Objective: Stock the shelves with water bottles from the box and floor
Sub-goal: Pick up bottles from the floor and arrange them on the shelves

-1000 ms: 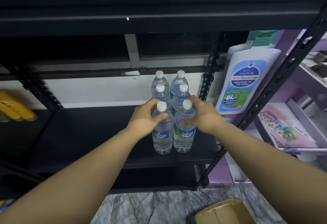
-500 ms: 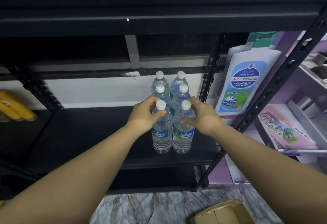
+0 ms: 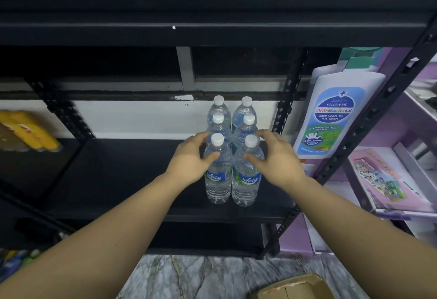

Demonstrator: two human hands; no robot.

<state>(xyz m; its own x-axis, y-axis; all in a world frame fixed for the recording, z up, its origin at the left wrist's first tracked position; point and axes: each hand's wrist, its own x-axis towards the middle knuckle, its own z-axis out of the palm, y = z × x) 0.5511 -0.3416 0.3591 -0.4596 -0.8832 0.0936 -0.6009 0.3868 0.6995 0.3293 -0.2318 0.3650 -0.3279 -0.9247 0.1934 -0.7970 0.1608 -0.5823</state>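
- Black metal shelving (image 3: 113,180) stands on a grey marbled floor (image 3: 189,277), with a white wall behind it.
- Six clear plastic water bottles (image 3: 218,168) with white caps stand upright in two rows of three at the right end of the shelving's middle board.
- Left hand (image 3: 191,159) curls around the front left bottle, thumb on its shoulder.
- Right hand (image 3: 275,159) curls around the front right bottle (image 3: 246,180).
- A brown cardboard box (image 3: 293,288) sits on the floor below the bottles.
- A large white cut-out bottle sign (image 3: 335,114) stands right of the bottles.
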